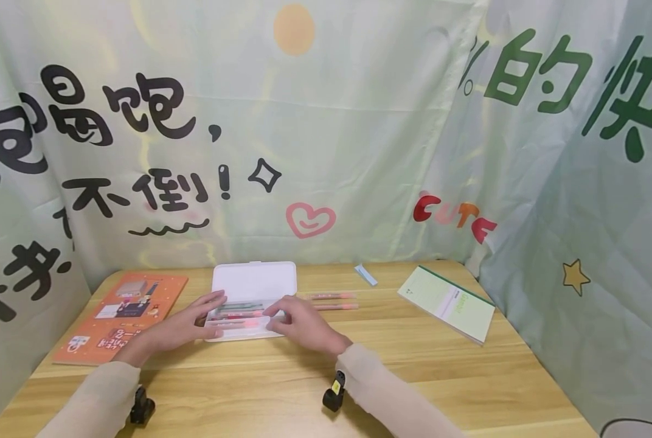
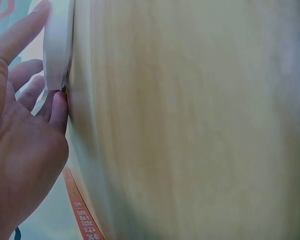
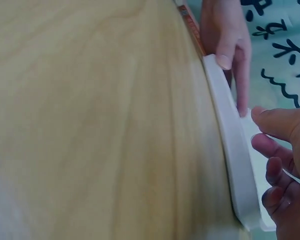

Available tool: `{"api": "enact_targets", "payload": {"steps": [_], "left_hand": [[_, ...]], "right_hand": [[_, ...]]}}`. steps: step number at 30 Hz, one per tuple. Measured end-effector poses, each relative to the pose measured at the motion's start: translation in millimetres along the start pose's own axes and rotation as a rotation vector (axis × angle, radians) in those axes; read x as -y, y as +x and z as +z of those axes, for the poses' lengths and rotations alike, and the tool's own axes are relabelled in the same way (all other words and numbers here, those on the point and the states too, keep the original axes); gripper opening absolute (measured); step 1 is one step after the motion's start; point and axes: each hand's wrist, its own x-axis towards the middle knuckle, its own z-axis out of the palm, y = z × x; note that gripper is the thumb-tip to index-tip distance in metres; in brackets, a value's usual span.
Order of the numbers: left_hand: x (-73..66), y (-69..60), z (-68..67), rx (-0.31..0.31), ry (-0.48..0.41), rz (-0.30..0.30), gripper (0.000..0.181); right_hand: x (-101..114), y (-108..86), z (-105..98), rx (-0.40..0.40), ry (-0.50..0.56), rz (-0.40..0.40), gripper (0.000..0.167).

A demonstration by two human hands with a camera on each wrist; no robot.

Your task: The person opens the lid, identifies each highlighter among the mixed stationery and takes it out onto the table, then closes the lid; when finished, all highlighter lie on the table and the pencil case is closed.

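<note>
A white pencil case (image 1: 255, 280) lies with its lid raised at the back of the table. Inside are several pens (image 1: 239, 316), some greenish, some pink or red. My left hand (image 1: 180, 325) holds the case's left end, thumb at the front wall and fingers toward the hinge side; the left wrist view shows the little finger against its end. Over the right end hovers my right hand (image 1: 306, 325), its fingers loosely bent. In the right wrist view, nothing is visible between its thumb and index finger. This hand hides part of the case's inside.
Two pinkish pens (image 1: 334, 302) lie right of the case. Behind them is a small light-blue strip (image 1: 365, 275). A green notebook (image 1: 449, 304) rests at the right, an orange book (image 1: 120, 316) at the left. Printed cloth (image 1: 359, 121) hangs around the table (image 1: 282, 389).
</note>
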Motion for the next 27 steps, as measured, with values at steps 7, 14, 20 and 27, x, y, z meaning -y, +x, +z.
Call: {"api": "enact_targets", "payload": {"steps": [7, 14, 20, 27], "left_hand": [[-0.4, 1.7, -0.4, 0.003, 0.001, -0.02, 0.089], [0.8, 0.6, -0.8, 0.0, 0.002, -0.021, 0.091], [-0.8, 0.1, -0.3, 0.006, -0.007, -0.025, 0.09], [-2.7, -0.2, -0.6, 0.003, -0.018, -0.004, 0.088]], "right_hand": [[5, 4.5, 13, 0.065, -0.157, -0.037, 0.026], [12, 10.4, 21, 0.096, -0.258, -0.063, 0.022], [25, 15.1, 21, 0.131, -0.331, -0.038, 0.019], [34, 18.7, 19, 0.154, -0.282, 0.059, 0.012]]}}
